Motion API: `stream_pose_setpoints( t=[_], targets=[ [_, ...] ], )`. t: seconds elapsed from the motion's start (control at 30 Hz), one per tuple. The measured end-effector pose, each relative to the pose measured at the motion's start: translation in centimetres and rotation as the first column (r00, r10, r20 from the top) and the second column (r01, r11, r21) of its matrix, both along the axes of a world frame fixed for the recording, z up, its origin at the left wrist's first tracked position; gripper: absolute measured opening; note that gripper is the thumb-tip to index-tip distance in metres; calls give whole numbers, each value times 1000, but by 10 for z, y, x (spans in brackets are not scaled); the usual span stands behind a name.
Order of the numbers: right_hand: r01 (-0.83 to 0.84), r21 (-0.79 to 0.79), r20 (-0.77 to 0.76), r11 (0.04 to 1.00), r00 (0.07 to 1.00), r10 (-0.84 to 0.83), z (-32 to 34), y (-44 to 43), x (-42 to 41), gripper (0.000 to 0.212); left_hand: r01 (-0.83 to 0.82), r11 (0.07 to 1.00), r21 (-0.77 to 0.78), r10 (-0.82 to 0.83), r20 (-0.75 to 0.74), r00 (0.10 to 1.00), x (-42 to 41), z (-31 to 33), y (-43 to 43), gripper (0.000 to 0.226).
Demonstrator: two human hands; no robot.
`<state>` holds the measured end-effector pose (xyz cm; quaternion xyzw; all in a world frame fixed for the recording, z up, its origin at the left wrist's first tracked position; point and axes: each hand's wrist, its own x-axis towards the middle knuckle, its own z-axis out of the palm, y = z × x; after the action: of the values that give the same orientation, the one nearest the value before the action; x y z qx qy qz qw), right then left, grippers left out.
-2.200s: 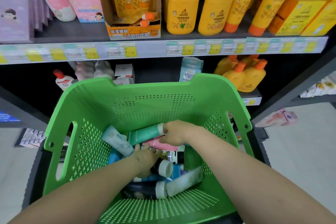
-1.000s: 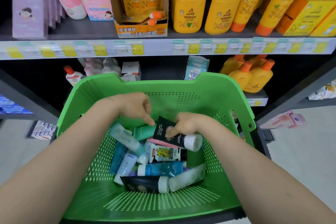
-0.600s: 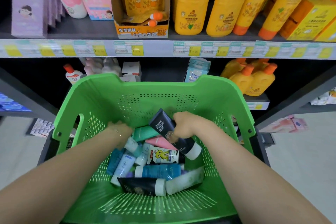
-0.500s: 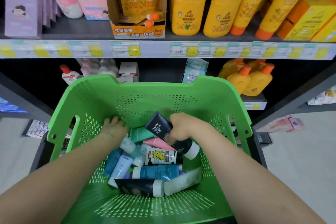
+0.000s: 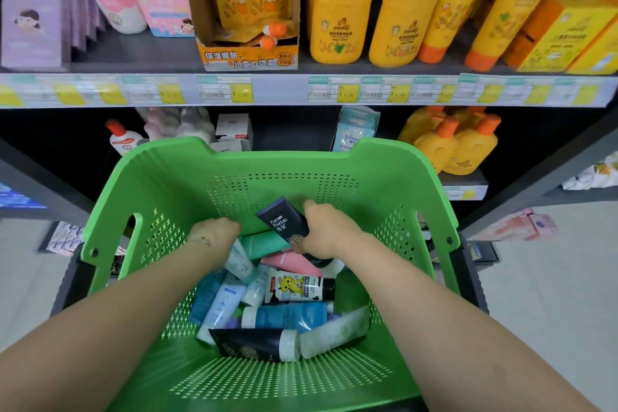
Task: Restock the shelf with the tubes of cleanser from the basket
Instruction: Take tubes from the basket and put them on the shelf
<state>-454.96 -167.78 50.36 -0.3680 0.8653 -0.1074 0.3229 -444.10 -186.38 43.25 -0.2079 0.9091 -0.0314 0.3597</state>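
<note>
L arm: enters from bottom-left, forearm stretched over the near-left side of the basket [image 5: 110, 197], wrist bent down.
L hand [image 5: 214, 234]: back of hand twd us, fingers dipped into the pile just behind a pale tube [image 5: 239, 261]. They're hidden, so we can't tell if it's got hold of anything.
Pile: loose tubes [image 5: 284, 316] lie criss-cross on the basket floor btwn our two arms. We see teal, pink, blue, a cartoon-print one & a dark one w/ white cap nearest us.
Black tube [image 5: 284, 219]: held over the pile's far side, tilted, crimped end up & left, label facing us; lower end goes under the hand.
R hand [image 5: 326, 234]: fingers & thumb curled round the black tube's lower half, knuckles twd the far wall.
R arm: in from bottom-right, fairly straight, over the basket's near-right side.
Shelf [image 5: 301, 90]: behind the basket, price-tag strip along its edge; yellow bottles [image 5: 404, 20] stand on it, centre to right.
</note>
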Motion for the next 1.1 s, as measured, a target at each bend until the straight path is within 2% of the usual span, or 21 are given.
stream_pose_setpoints(
  t=[0.13,0.3,0.4,0.5,0.63,0.77,0.93,1.1],
  targets=[
    [38,-17,-1,999,999,-38,-5,1,-1,40,-28,991,128,44,-128,991,-6,5,13,50],
    [79,-29,20,996,997,-79,-9,4,-2,42,-15,942,335,96,-225,970,-4,5,21,83],
    [105,-38,30,994,994,-103,-11,5,-2,43,-43,920,389,159,-272,949,-3,5,27,90],
    [118,-50,36,992,993,-117,-13,6,-3,43,-123,886,447,278,-300,912,-5,1,28,82],
    [132,-74,31,989,991,-130,-14,5,-4,41,-164,850,500,342,-289,894,-4,-6,29,65],
    [138,-80,54,987,989,-134,-18,5,-3,43,-243,753,611,499,-291,816,0,-14,34,57],
    [156,-93,86,983,985,-148,-22,5,-2,46,-260,715,649,529,-260,808,-4,-9,36,44],
    [272,-236,205,933,952,-226,-17,3,-9,47,-299,640,708,600,-217,770,-7,10,30,34]
  ],
)
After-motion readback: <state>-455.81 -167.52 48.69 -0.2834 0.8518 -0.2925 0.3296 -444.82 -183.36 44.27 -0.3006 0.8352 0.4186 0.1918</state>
